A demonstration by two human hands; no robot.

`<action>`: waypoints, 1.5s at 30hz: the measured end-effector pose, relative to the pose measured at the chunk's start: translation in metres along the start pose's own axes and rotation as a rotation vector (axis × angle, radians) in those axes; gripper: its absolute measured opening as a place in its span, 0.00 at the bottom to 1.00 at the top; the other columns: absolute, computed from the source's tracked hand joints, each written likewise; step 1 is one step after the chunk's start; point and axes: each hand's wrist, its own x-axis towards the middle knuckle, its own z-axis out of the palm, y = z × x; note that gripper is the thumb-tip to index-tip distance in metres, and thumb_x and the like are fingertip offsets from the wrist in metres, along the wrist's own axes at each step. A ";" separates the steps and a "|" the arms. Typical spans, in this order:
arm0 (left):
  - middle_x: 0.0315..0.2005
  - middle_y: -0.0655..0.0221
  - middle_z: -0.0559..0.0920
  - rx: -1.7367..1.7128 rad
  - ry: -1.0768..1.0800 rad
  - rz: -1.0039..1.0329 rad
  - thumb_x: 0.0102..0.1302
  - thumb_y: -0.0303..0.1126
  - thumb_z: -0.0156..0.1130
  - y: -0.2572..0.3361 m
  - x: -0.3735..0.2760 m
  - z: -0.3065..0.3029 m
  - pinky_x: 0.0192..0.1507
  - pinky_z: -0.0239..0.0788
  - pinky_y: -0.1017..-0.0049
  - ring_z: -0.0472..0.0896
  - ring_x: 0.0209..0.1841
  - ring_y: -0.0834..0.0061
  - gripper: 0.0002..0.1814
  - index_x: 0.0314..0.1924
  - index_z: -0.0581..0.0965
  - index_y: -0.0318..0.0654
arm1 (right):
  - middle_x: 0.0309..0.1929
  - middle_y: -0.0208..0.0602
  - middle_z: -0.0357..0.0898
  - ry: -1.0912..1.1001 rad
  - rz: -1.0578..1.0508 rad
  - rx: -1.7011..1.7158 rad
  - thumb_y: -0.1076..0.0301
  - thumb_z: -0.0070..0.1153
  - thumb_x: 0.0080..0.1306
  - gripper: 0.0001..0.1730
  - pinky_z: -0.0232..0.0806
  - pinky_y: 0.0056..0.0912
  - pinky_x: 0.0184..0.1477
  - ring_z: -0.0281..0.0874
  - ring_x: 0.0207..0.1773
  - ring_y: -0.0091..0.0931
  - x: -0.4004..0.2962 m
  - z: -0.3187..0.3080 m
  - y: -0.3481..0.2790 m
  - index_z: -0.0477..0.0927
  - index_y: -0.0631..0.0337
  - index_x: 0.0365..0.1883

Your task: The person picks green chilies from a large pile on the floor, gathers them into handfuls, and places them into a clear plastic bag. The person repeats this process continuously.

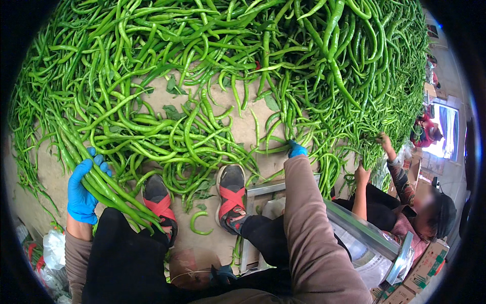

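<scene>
A bunch of long green chili peppers (104,186) lies across my left hand (80,193), which wears a blue glove and grips it above my left knee. The stalks and tips stick out at both ends. My right hand (297,149), gloved in blue too, reaches down into loose green peppers (283,131) at the pile's near edge. Its fingers are mostly hidden from above, so whether it pinches a pepper is unclear. In front of me spreads a large heap of green chili peppers (159,49), thinner in the middle where the bare floor (243,125) shows.
My shoes (231,197) with red straps stand at the heap's edge. By my right leg is a metal frame (265,188) with a clear plastic bag (364,254). A co-worker (410,216) handles peppers at right, near cardboard boxes (427,266). A plastic bag (54,249) lies lower left.
</scene>
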 end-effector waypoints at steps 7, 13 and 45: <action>0.36 0.66 0.72 -0.005 -0.011 -0.022 0.58 0.29 0.54 -0.003 0.001 0.011 0.45 0.68 0.69 0.73 0.39 0.69 0.19 0.50 0.67 0.37 | 0.32 0.40 0.75 0.210 0.001 0.332 0.66 0.50 0.55 0.17 0.64 0.37 0.38 0.71 0.34 0.30 -0.093 -0.016 0.018 0.75 0.71 0.38; 0.36 0.65 0.72 -0.025 -0.054 -0.022 0.58 0.29 0.55 -0.008 0.003 0.016 0.45 0.68 0.68 0.73 0.39 0.68 0.19 0.50 0.67 0.38 | 0.29 0.36 0.73 0.108 -0.180 0.592 0.67 0.47 0.58 0.11 0.61 0.33 0.44 0.69 0.34 0.27 -0.192 0.001 0.021 0.76 0.66 0.31; 0.40 0.63 0.76 -0.065 0.018 0.046 0.60 0.29 0.53 0.009 0.001 -0.018 0.46 0.70 0.68 0.77 0.39 0.68 0.20 0.53 0.67 0.36 | 0.34 0.39 0.76 -0.563 -1.584 -1.543 0.75 0.55 0.47 0.24 0.69 0.40 0.32 0.76 0.32 0.37 -0.085 -0.098 -0.088 0.74 0.47 0.46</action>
